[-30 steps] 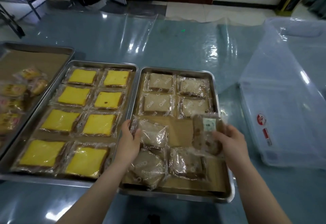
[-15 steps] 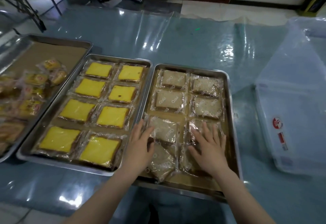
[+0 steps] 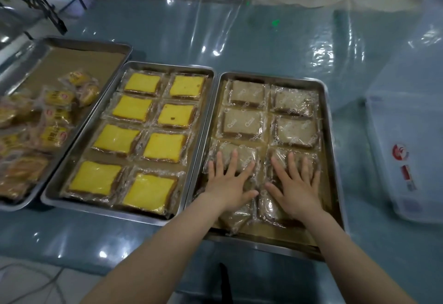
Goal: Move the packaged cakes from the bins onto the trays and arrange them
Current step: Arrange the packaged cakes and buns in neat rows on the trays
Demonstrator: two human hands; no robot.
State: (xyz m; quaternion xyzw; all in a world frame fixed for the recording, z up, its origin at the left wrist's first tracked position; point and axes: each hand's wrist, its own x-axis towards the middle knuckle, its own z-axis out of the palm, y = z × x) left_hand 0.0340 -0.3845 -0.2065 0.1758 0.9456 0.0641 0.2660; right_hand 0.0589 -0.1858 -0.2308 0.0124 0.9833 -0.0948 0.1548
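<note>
Big picture first: the plastic-covered table (image 3: 263,28) holds everything, and the clear bin (image 3: 407,117) sits off to your right, apart from the trays. I can't tell whether any packs are left inside it.

Three trays lie side by side. The far-left tray (image 3: 84,64) holds a loose heap of small wrapped buns (image 3: 57,97). The middle tray (image 3: 107,212) is done: eight yellow cakes (image 3: 131,108) in two neat columns. The right tray (image 3: 263,245) is the one you're working on.

On it, the brown cakes (image 3: 242,121) fill the two back rows squarely. The third row is under your palms, and the two front packs (image 3: 236,217) lie crooked, angled and crowding each other.

Your left hand (image 3: 227,184) is flat and spread, gripping nothing, pressing the third-row left cake (image 3: 230,154). Your right hand (image 3: 296,186) does the same on the third-row right pack (image 3: 279,157).

To do this well, slide rather than lift. Nudge each pack until its edge runs parallel with the row behind, leaving the same narrow gap. Press lightly, since soft cake probably dents. Then, I'd judge, square up those two front packs.
</note>
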